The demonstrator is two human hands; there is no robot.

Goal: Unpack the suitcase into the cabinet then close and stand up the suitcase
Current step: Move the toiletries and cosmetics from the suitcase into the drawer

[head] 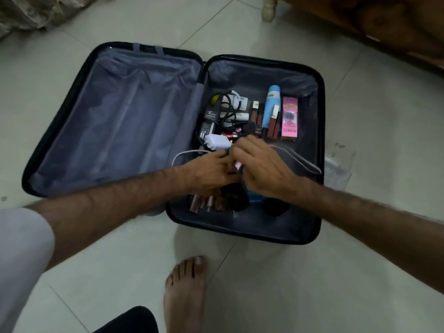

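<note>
Head view: both hands (240, 164) inside suitcase (115, 131).

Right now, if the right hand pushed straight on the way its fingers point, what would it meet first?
Most likely the white charger plug: the right hand points up-left toward it, its fingertips just short. The left hand's fingers crowd alongside; depth is unclear.
</note>
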